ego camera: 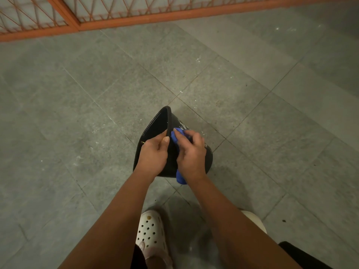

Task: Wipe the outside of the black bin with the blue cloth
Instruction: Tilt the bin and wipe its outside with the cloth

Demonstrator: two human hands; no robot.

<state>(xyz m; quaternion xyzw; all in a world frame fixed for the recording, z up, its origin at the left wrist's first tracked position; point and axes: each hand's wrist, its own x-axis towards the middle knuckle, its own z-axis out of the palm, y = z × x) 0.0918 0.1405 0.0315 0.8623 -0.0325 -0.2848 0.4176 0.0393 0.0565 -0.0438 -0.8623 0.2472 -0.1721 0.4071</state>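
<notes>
The black bin (158,123) is tilted above the grey tiled floor, its opening turned to the left. My left hand (153,155) grips its rim, thumb on the edge. My right hand (191,152) presses the blue cloth (175,135) against the bin's outer right wall, just beside the rim. One end of the cloth hangs out below my right wrist. White marks show on the bin's outer wall beyond my fingers. Most of the bin's near side is hidden by my hands.
Grey stone floor tiles (97,94) spread all around. An orange metal grille (116,14) runs along the far edge. My feet in white perforated clogs (150,232) stand below the bin. A dark object (303,253) sits at the lower right.
</notes>
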